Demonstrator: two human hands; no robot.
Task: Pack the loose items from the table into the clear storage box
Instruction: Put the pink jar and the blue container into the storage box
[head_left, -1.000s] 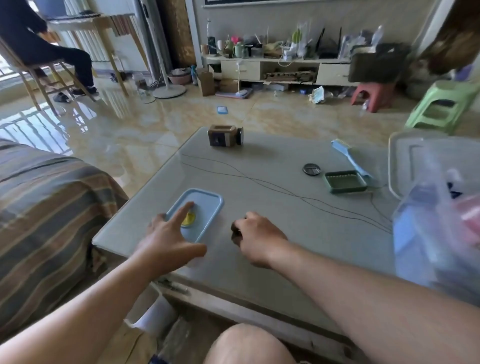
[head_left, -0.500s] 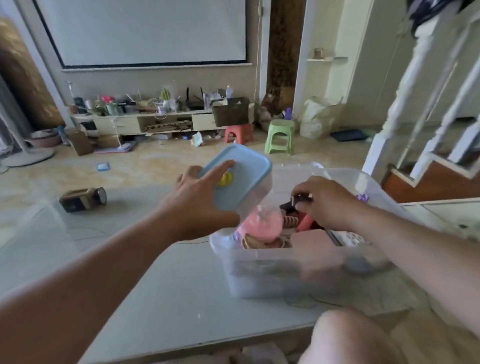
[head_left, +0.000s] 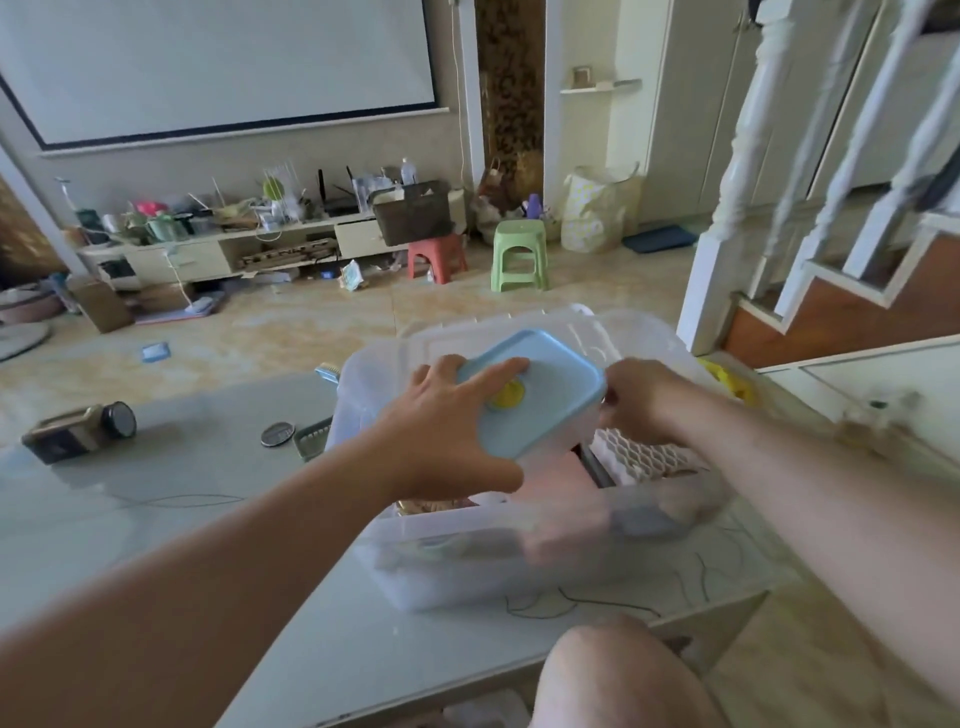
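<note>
Packing looks well under way but not done. The clear plastic storage box (head_left: 467, 551) sits centre-right of frame on the pale glass tabletop (head_left: 171, 525) and already holds several bits: sthg pink, a white honeycomb-patterned piece, a brownish item at the near-left corner; can't ID them further through the blur. Left hand (head_left: 447, 436) grips the light-blue rectangular lidded container w/ a yellow spot on top (head_left: 540, 389), fingers spread over the lid and thumb under the near edge, holding it just above the box opening, not yet set inside. Right hand (head_left: 634, 402) is at the container's right end, fingers curled; can't tell whether it pinches the container or sthg small. Still left on the tabletop, mid-left of frame: a brown boxy camera-like gadget w/ a round black lens (head_left: 78, 434), a small dark round disc (head_left: 277, 433), a dark green tray (head_left: 311, 441) touching the box's left wall, and a blue brush-like item (head_left: 328, 372) behind it. So approx four items to go after this one.
</note>
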